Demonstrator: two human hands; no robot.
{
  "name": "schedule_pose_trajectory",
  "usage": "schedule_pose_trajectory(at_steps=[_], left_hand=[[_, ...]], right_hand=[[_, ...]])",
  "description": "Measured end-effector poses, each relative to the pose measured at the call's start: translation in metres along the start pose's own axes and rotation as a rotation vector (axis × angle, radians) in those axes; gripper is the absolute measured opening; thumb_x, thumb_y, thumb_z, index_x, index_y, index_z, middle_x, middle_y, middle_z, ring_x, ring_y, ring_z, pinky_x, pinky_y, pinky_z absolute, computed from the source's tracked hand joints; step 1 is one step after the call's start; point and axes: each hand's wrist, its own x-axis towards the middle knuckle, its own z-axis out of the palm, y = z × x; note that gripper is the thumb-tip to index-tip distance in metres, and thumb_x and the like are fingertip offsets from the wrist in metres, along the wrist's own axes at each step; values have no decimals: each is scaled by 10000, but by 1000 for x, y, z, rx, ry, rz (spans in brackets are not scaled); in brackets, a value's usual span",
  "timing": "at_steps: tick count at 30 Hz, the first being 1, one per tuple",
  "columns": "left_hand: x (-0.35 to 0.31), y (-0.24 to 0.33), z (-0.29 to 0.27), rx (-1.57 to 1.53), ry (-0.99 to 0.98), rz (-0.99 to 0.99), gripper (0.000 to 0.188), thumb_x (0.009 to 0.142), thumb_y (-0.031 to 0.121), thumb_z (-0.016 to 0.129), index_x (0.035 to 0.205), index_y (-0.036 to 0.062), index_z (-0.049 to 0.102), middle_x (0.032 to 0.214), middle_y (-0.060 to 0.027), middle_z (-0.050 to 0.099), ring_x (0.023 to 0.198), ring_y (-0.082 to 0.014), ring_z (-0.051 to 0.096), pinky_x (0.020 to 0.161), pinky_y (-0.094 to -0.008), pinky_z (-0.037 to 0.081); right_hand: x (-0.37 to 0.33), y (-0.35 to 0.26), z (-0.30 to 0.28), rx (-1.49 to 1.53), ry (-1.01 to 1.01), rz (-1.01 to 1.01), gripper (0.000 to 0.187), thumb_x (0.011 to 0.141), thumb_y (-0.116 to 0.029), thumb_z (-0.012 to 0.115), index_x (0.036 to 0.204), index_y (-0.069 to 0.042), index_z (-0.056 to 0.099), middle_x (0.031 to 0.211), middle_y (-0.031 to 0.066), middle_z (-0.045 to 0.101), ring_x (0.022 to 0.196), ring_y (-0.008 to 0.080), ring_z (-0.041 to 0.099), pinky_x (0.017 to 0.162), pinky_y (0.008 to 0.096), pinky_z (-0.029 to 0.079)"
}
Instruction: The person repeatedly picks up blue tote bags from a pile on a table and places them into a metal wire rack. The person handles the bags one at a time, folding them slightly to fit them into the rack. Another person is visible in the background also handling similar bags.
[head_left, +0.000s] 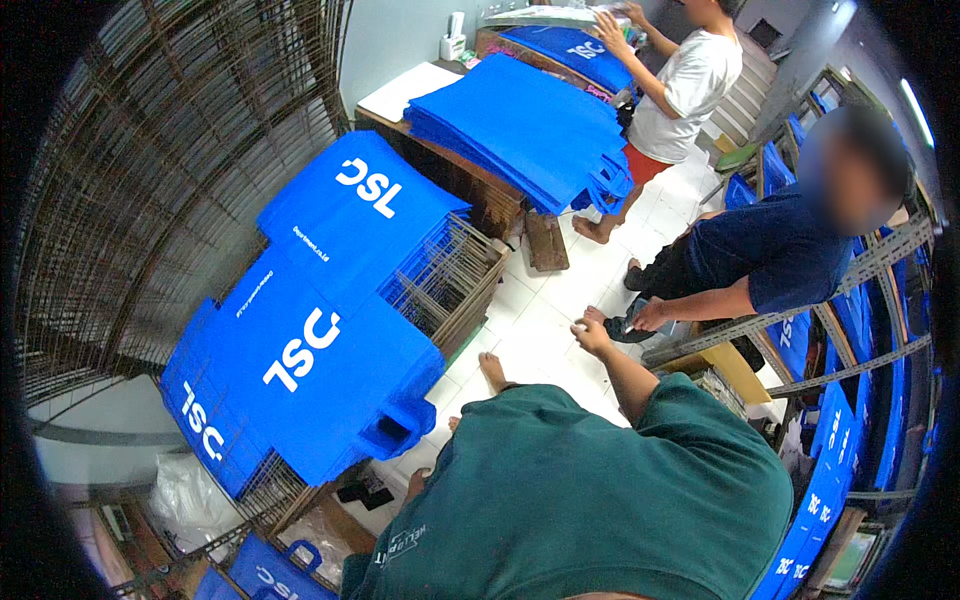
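Note:
My right hand [592, 337] hangs over the white tiled floor, its fingers loosely bent and a little apart, with nothing visible in them. My left hand [418, 484] shows only in part at the edge of my green shirt; its fingers are hidden. To its left, flat blue bags [350, 390] with white lettering lie in overlapping stacks on a wire rack [450, 280]. Their handles hang off the side nearest me. Right of my right hand, a seated co-worker in a dark blue shirt [780, 245] has a hand [652, 315] low over the floor.
Another person in a white shirt [700, 75] stands at a far table, beside a stack of plain blue bags [520, 120]. Metal shelving [870, 265] holding blue bags lines the right. A tall wire rack [180, 150] stands left. Clear plastic [190, 495] lies lower left.

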Motion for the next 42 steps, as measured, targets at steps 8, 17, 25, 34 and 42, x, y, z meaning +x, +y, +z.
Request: schedule_pose_trajectory(at_steps=[8,17,25,34,42], left_hand=[[21,58,6,-34,-39,54,305,799,112,596,1099,61,571,821,-113,617,665,-219,601,594,-316,467],[-15,47,17,-95,86,-103,313,804,116,591,1112,64,566,840,-113,624,685,-216,613,606,-304,473],[-60,59,58,-196,199,-227,320,808,119,586,1123,67,562,856,-113,630,703,-212,623,616,-294,479],[-90,63,93,-267,259,-267,329,813,123,581,1136,70,557,875,-113,637,724,-209,635,628,-282,486],[-70,50,58,-126,309,150,336,817,126,576,1148,72,553,891,-113,644,742,-205,645,638,-272,492]], right_hand=[[20,-6,-29,298,-143,309,391,822,-357,573,1114,-98,565,784,66,615,626,162,577,463,309,415],[175,-166,-117,1269,37,43,886,720,-706,515,1297,-60,329,1060,121,543,896,233,565,704,376,461],[260,-213,-168,2234,139,-26,1241,468,-925,359,1417,-236,-47,1439,197,175,1264,416,301,997,598,245],[239,-128,-162,2095,-281,-204,731,777,-661,468,1323,-188,358,1316,157,399,1204,377,385,971,593,309],[250,-185,-216,983,135,43,525,649,-48,562,1150,-93,412,1043,74,501,966,274,496,850,437,418]])
